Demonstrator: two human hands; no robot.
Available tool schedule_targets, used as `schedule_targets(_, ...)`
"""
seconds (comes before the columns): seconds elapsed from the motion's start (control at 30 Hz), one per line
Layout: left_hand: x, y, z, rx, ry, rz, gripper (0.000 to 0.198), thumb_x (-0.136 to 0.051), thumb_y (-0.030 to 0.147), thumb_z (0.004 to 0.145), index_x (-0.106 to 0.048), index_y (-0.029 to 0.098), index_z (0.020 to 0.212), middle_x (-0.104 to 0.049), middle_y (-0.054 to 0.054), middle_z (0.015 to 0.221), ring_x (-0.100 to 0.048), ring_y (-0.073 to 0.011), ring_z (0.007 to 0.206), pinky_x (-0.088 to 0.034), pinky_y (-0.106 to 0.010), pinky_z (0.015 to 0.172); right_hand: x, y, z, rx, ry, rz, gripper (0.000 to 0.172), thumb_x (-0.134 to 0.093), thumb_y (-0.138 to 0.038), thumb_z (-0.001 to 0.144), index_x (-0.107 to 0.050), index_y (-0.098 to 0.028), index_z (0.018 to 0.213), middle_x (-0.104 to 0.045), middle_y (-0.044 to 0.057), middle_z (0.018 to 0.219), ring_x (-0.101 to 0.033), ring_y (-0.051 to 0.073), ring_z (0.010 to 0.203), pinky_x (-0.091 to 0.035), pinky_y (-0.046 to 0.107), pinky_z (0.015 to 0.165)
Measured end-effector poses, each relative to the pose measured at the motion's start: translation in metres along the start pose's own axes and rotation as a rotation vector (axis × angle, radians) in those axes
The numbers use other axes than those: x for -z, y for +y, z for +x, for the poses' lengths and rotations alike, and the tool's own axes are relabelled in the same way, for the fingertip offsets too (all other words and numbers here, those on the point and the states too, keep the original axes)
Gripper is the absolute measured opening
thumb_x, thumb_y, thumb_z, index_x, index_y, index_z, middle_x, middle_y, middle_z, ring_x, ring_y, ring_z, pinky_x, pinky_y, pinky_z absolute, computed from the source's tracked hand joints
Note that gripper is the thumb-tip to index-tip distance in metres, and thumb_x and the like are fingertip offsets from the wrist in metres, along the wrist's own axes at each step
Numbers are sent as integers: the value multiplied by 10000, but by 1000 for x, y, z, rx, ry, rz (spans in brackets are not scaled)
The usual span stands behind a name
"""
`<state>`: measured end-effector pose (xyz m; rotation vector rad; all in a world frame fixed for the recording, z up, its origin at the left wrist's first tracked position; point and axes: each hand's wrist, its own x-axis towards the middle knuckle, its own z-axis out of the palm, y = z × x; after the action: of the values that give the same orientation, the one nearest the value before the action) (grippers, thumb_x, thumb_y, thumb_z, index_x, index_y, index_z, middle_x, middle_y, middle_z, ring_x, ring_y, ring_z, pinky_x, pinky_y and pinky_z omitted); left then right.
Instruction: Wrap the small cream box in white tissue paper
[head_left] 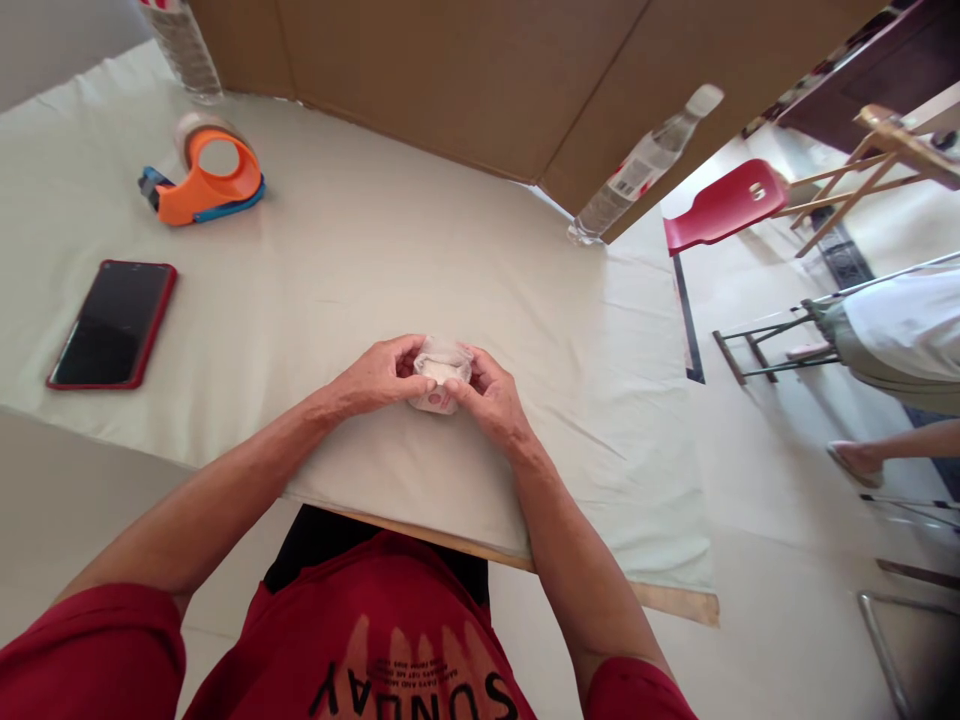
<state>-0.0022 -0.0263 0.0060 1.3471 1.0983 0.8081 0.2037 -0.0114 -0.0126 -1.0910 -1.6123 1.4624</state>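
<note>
A small whitish packet [436,399] with a reddish print on its front rests near the front edge of the cloth-covered table [360,270]. Its top looks crumpled and partly see-through. My left hand [382,377] holds its left side, thumb on the front rim. On the other side, my right hand [491,398] grips it with the thumb on the front and the fingers curled behind. Both thumb tips come close together at the front of the packet. What the packet contains cannot be made out.
An orange tape dispenser [206,185] and a phone [114,325] lie at left. A cardboard panel [420,80] stands behind, with clear bottles [637,175] [186,50] at its ends. Right of the table are a red chair [727,205] and a seated person [900,330].
</note>
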Motion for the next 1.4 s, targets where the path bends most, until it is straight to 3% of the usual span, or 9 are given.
schedule_targets(0.23, -2, -3, 1, 48, 28, -137, 669, -729, 326, 689, -584, 119, 1309, -698, -123, 1224, -653, -274, 1137, -529, -355, 914, -4, 4, 1, -15, 72, 3, 699, -758, -623, 732, -597, -204, 1269, -715, 104, 1184, -678, 261, 1062, -548, 381, 894)
schedule_targets(0.5, -2, -3, -1, 35, 71, -37, 426, -714, 329, 720, -696, 161, 1112, -736, -59, 1029, -684, -212, 918, -535, -314, 803, -5, 0, 2, -33, 59, 50, 613, -807, -604, 682, -640, -218, 1129, -715, 58, 1031, -673, 222, 926, -555, 356, 820)
schedule_targets(0.73, -2, -3, -3, 76, 45, -73, 352, -731, 365, 717, -694, 145, 989, -718, -41, 867, -672, -181, 804, -529, -292, 739, -1, 2, -2, -69, 10, 46, 498, -815, -545, 700, -650, -207, 1026, -684, 32, 893, -637, 182, 786, -522, 333, 740)
schedule_targets(0.93, -3, -2, -5, 93, 81, 2, 549, -708, 394, 738, -661, 134, 1219, -743, -83, 1035, -693, -225, 918, -549, -318, 782, -1, -4, -5, -74, -69, -44, 479, -824, -510, 704, -669, -201, 1035, -689, 30, 909, -635, 173, 784, -510, 307, 698)
schedule_targets(1.07, -1, -2, -5, 97, 28, 40, 734, -707, 386, 741, -546, 120, 1406, -733, -104, 1131, -692, -250, 1002, -551, -340, 830, -1, -5, -4, -84, -86, -32, 455, -787, -539, 737, -674, -199, 1016, -697, 29, 861, -648, 180, 744, -525, 322, 683)
schedule_targets(1.27, -2, -2, -5, 135, 40, 9, 708, -713, 396, 737, -573, 109, 1369, -738, -108, 1084, -697, -247, 971, -552, -341, 802, 0, -6, -2, 41, 25, -207, 436, -677, -616, 817, -708, -212, 979, -686, 75, 1039, -634, 197, 869, -515, 325, 743)
schedule_targets(1.4, -4, -4, -4, 104, 46, 3, 685, -709, 374, 725, -593, 114, 1348, -728, -114, 1116, -692, -245, 975, -552, -345, 807, -6, -7, 3, 27, 81, -148, 389, -586, -573, 897, -700, -211, 976, -680, 41, 939, -603, 170, 820, -484, 306, 752)
